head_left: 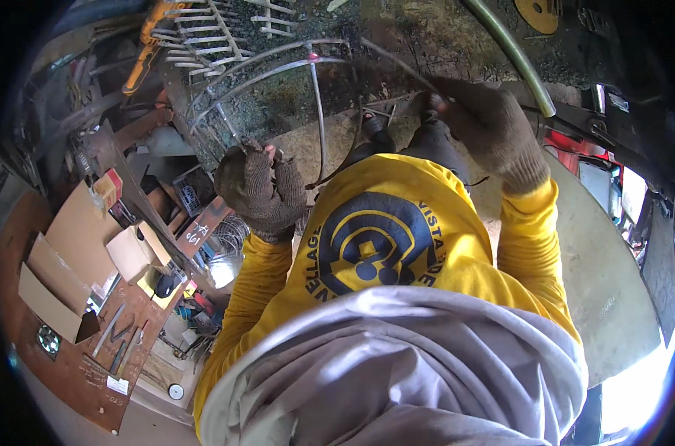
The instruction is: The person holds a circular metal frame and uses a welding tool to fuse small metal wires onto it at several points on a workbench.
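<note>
Workshop clutter rings the view, with a dark, gritty surface (426,30) at twelve o'clock and a brown table (73,383) at eight o'clock, bearing an opened cardboard box (77,230). At eleven o'clock lies the metal frame (317,97), its slim bars curved and joined, just below a comb-like metal grate (224,30). It looks stiff and fairly light for its spread, hard to break but likely awkward to steady, as a push on one end would swing the other. The left hand (259,186), gloved, at nine o'clock, curls closed around one bar's near end, a sensible hold well apart from the top joint. The right hand (497,134), also gloved, at one o'clock, seems closed on a thin rod (397,63); shadow hides its fingertips. A small pinkish spot (313,56) marks that joint, perhaps hot, so bare bar farther off suits gripping better.
</note>
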Demonstrator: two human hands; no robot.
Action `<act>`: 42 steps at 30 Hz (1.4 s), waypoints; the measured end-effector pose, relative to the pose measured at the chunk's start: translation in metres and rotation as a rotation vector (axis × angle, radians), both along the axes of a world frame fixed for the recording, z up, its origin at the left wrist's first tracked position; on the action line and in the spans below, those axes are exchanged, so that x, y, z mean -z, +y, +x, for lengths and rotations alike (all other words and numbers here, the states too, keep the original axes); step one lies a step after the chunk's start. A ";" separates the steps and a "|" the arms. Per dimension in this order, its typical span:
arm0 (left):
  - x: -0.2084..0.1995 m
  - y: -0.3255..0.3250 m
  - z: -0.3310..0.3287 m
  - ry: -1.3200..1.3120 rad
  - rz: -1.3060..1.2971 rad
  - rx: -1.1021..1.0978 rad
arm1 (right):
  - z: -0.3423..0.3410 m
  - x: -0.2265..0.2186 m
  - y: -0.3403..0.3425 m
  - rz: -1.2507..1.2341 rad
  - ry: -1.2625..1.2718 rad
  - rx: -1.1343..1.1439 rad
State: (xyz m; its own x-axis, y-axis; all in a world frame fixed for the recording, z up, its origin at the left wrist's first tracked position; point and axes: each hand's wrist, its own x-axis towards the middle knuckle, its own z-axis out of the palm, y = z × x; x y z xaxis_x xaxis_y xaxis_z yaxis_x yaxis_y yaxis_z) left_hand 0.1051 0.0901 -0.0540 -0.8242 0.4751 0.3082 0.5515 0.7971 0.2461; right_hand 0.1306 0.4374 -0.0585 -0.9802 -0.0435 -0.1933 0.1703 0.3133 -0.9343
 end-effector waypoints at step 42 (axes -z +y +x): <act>0.041 0.012 0.038 -0.122 0.945 -0.339 | -0.119 0.031 -0.038 0.492 0.652 -0.448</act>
